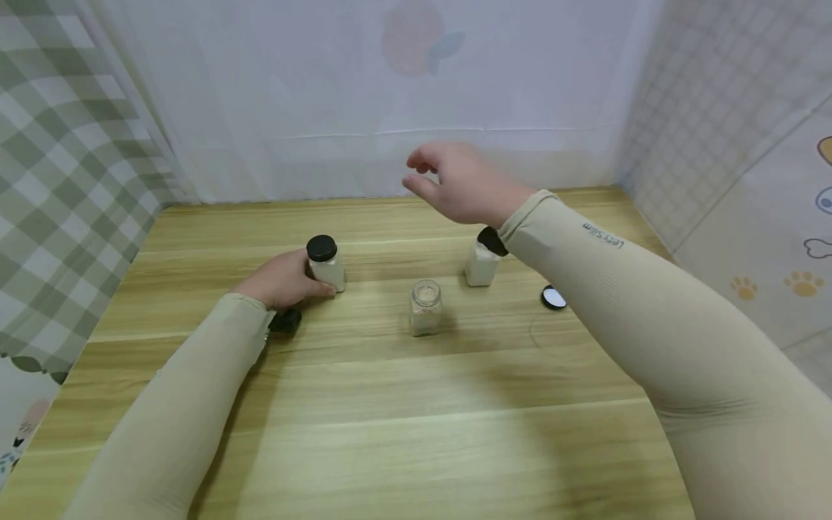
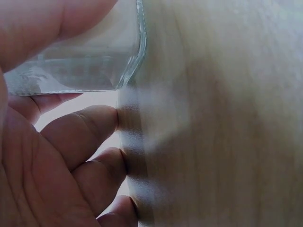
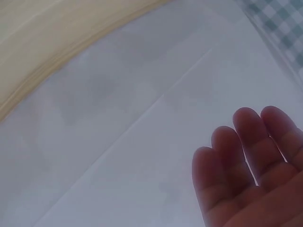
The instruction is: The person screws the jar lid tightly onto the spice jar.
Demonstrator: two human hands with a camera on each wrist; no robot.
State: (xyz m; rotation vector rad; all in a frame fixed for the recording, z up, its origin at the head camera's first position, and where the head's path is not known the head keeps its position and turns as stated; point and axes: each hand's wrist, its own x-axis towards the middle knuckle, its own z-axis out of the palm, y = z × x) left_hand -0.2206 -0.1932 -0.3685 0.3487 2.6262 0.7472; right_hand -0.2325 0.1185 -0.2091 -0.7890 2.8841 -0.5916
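The left hand (image 1: pixel 286 280) grips a black-lidded jar (image 1: pixel 330 272) between thumb and fingers, long axis upright (whether its base touches the table (image 1: pixel 416 419) cannot be told). That jar lies to this hand's right, well apart from the right hand (image 1: pixel 464 184), which hangs raised, holding nothing. Rightward stand a lidless jar (image 1: pixel 426 318) and second capped jar (image 1: pixel 482 266), then a loose lid (image 1: pixel 554 297).

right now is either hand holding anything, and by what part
The left hand grips the left jar by its body, below the lid; the right hand holds nothing.
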